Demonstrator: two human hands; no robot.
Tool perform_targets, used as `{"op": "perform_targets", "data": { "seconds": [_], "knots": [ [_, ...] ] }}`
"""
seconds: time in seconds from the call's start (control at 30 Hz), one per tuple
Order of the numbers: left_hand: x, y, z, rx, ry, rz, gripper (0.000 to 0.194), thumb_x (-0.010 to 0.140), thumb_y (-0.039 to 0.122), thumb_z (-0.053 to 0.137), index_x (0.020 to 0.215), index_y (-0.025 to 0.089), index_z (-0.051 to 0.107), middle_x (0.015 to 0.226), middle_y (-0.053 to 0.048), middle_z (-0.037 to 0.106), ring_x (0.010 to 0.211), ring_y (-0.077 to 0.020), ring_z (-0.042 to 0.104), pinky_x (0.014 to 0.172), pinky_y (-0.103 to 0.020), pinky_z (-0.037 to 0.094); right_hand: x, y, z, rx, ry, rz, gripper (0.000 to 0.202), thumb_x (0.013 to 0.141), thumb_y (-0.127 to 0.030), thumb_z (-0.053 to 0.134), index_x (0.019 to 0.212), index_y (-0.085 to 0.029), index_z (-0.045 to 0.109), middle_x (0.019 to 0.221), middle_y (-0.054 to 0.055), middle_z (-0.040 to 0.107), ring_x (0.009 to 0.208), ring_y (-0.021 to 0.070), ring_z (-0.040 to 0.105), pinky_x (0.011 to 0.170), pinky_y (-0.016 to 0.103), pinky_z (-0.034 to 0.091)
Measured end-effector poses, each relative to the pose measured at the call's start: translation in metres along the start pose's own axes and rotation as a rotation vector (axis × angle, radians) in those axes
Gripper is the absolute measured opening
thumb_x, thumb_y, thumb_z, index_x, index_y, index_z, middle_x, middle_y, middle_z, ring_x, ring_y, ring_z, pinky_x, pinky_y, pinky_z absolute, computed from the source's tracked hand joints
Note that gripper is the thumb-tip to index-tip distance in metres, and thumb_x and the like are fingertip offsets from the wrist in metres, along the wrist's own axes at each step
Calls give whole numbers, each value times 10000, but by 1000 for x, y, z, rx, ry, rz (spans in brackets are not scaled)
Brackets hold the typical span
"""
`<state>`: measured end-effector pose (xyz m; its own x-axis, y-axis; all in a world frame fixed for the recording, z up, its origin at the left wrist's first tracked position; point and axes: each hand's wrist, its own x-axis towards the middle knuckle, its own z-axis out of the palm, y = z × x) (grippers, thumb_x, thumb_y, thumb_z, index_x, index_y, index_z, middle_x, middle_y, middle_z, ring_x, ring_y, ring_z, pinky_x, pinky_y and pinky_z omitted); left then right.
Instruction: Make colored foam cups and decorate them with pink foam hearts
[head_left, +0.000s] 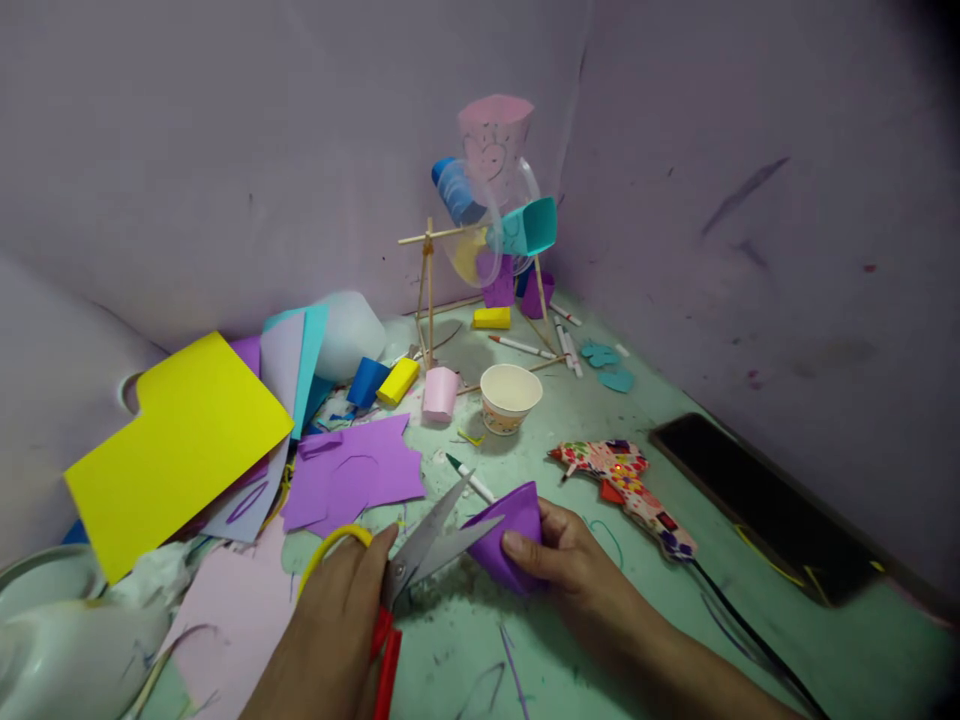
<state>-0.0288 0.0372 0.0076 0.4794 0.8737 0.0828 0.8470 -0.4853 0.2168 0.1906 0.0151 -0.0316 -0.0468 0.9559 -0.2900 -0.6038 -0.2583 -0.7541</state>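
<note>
My left hand [341, 595] is closed around the handles of a pair of scissors [431, 540], one yellow and one red, with the blades spread apart. The lower blade reaches across a curved piece of purple foam [514, 540]; I cannot tell whether it is cutting. My right hand [562, 550] pinches that purple piece, its thumb on the near face and its fingers behind. Just beyond the blades lies a marker [472, 478] with a green tip. A patterned paper cup [510, 400] stands upright farther back.
A wheel-like stick frame [430, 290] with coloured cups stands at the back. Coloured sheets [187, 440] and purple scraps [360, 475] lie left. On the right are a flower-patterned glue gun [626, 485], its black cord [750, 630] and a dark phone [750, 500]. Walls rise behind and right.
</note>
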Motion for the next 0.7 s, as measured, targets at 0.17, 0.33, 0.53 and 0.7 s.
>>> {"op": "perform_targets", "data": {
  "seconds": [0.17,0.33,0.53,0.7],
  "knots": [
    [-8,-16,7,179,-26,254,566,738,-4,358,1266,162,477,1097,-110,653,1015,-240,606,846,-362,508,-2,2,-4,-86,-33,-21,358,643,-391,800,880,-142,702,729,31,659,614,95,530,589,218,377],
    [-12,-18,10,182,-23,293,612,740,6,401,1330,168,392,1145,-112,631,1062,-251,583,880,-369,497,-5,2,-4,-203,-81,-85,259,690,-376,769,842,-178,699,646,-16,587,556,72,441,542,213,329],
    [-15,-14,21,107,56,231,647,710,-2,413,1332,172,381,1096,-107,625,1057,-267,561,902,-417,479,-5,5,-6,-290,-103,-158,227,712,-362,751,852,-192,699,647,-17,560,562,85,405,531,229,311],
    [-9,-25,36,77,23,154,630,649,19,426,1259,177,455,1001,-97,624,971,-264,573,869,-436,484,-5,3,-7,-304,-97,-151,290,714,-403,742,887,-176,694,701,5,590,598,99,433,560,238,327]
  ]
}}
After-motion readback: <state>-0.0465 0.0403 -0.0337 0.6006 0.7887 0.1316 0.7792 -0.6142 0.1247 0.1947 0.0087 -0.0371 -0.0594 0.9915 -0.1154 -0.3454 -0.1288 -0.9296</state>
